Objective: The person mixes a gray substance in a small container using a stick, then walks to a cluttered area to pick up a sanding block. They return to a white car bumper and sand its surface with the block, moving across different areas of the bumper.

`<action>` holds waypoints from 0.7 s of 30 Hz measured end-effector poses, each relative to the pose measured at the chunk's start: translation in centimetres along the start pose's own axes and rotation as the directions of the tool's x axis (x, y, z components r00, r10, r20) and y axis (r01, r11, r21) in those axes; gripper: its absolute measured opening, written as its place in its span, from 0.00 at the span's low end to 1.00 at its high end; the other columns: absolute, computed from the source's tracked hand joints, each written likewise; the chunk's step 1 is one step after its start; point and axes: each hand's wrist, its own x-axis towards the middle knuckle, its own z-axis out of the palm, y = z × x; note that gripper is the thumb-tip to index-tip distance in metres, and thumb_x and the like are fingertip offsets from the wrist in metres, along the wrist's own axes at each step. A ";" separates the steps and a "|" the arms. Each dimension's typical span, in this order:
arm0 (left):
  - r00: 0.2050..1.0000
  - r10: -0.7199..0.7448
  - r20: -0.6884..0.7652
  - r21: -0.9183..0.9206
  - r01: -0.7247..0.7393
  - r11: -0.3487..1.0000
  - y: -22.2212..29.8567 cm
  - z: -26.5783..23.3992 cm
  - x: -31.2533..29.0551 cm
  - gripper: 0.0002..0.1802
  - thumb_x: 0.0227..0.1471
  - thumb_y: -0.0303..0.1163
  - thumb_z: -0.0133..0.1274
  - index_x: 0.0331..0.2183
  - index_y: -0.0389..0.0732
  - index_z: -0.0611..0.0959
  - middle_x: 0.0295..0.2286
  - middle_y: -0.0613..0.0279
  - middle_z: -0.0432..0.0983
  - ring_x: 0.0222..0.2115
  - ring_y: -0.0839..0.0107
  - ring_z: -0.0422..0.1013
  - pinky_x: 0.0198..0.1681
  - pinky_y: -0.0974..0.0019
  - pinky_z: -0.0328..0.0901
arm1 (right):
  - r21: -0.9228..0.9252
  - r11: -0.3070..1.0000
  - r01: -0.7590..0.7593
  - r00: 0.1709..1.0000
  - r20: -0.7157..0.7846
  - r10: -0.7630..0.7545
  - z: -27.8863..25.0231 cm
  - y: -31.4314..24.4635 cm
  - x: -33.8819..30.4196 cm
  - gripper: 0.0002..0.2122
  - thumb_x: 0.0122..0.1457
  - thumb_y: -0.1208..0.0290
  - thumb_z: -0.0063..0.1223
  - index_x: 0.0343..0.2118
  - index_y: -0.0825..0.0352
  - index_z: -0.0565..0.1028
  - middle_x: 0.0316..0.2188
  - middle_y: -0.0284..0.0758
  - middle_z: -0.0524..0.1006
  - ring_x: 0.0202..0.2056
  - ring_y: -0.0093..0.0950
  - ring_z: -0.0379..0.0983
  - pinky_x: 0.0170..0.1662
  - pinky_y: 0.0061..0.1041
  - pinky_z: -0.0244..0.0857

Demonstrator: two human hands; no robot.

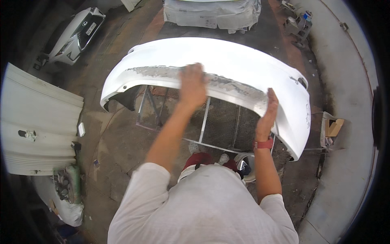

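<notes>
A large white car bumper [227, 57] lies curved across a metal mesh stand [227, 126] in front of me. A grey, rough sanded strip [162, 72] runs along its near edge. My left hand [192, 84] presses flat on that strip near the middle; whether something lies under the palm is hidden. My right hand [268, 110] rests against the bumper's lower edge further right, fingers upward, with a red band on the wrist.
A white car [75, 36] is parked at the far left. A white ribbed panel [36, 122] lies at the left, with a white sack [65, 203] below it. Covered parts [211, 14] sit at the top; a cardboard box [333, 128] stands right.
</notes>
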 end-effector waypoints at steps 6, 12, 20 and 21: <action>0.928 0.239 0.285 -0.606 -0.019 0.795 7.8 -5.1 -4.9 0.41 0.75 0.61 0.28 0.77 0.49 0.55 0.76 0.51 0.49 0.77 0.48 0.42 0.78 0.35 0.30 | 0.221 0.970 -0.104 0.981 0.181 0.064 7.3 -2.2 -6.2 0.46 0.71 0.32 0.39 0.77 0.70 0.52 0.76 0.50 0.55 0.76 0.43 0.53 0.77 0.41 0.48; 0.768 0.510 0.387 -0.922 0.305 0.240 4.3 -4.8 -6.4 0.48 0.71 0.70 0.25 0.77 0.49 0.56 0.76 0.53 0.49 0.78 0.52 0.39 0.79 0.45 0.30 | 0.441 0.873 -0.207 0.978 0.127 0.168 11.1 -0.5 -8.6 0.57 0.62 0.26 0.51 0.79 0.69 0.45 0.79 0.50 0.47 0.79 0.42 0.44 0.78 0.42 0.44; 0.847 0.408 0.340 -0.885 0.142 0.444 -19.5 -7.6 -1.2 0.35 0.74 0.59 0.40 0.73 0.54 0.68 0.73 0.55 0.60 0.74 0.52 0.54 0.76 0.43 0.48 | 0.522 0.814 -0.255 0.917 -0.136 0.374 21.2 -3.5 -7.4 0.26 0.76 0.73 0.41 0.76 0.68 0.58 0.73 0.42 0.63 0.71 0.36 0.62 0.74 0.37 0.57; 0.924 0.299 0.239 -0.880 0.075 0.469 -23.8 -7.0 -0.9 0.35 0.73 0.61 0.41 0.72 0.54 0.70 0.72 0.52 0.62 0.73 0.50 0.56 0.76 0.43 0.49 | 0.420 0.891 -0.172 0.912 -0.274 0.305 22.2 -4.0 -5.9 0.26 0.76 0.73 0.41 0.75 0.68 0.60 0.73 0.41 0.63 0.72 0.36 0.62 0.74 0.37 0.56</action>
